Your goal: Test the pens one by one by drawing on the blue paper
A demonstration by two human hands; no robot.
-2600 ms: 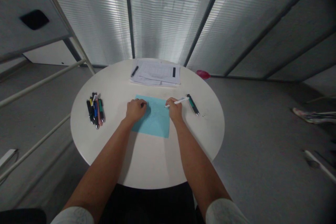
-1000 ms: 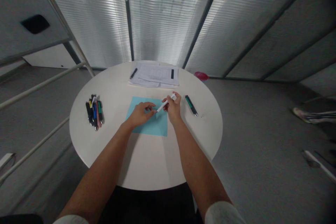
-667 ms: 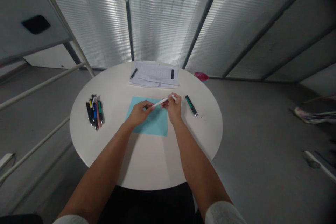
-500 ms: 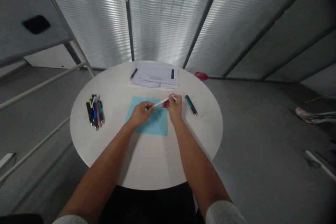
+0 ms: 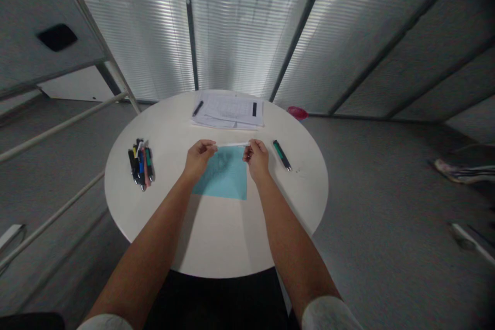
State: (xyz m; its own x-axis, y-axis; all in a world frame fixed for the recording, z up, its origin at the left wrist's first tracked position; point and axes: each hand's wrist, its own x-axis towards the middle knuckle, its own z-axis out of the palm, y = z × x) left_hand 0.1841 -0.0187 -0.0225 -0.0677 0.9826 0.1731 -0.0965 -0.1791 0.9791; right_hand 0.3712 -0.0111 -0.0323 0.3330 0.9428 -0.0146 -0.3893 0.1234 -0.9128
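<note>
A thin white pen-like stick (image 5: 233,144) stretches level between my two hands; its exact kind is too small to make out. My left hand (image 5: 199,159) pinches its left end, fingers closed. At the other end, the thumb and fingertips of my right hand (image 5: 257,158) close on it, the lower fingers curled. Beneath lies a square of light blue paper (image 5: 224,180) flat on the round white table (image 5: 228,237), its left edge partly covered by my left hand and forearm. Right of my right hand rests a black and green pen (image 5: 282,155).
Several pens (image 5: 141,165) lie bunched at the table's left side. A stack of printed papers (image 5: 228,110) with a dark pen (image 5: 197,108) on it sits at the far edge. Blinds stand behind, a white metal frame (image 5: 65,122) at left, and a red object (image 5: 297,112) beyond the table.
My left hand has moved up and to the left, toward the blue paper's far edge. The white stick has turned from slanted to nearly level. My right hand has hardly moved.
</note>
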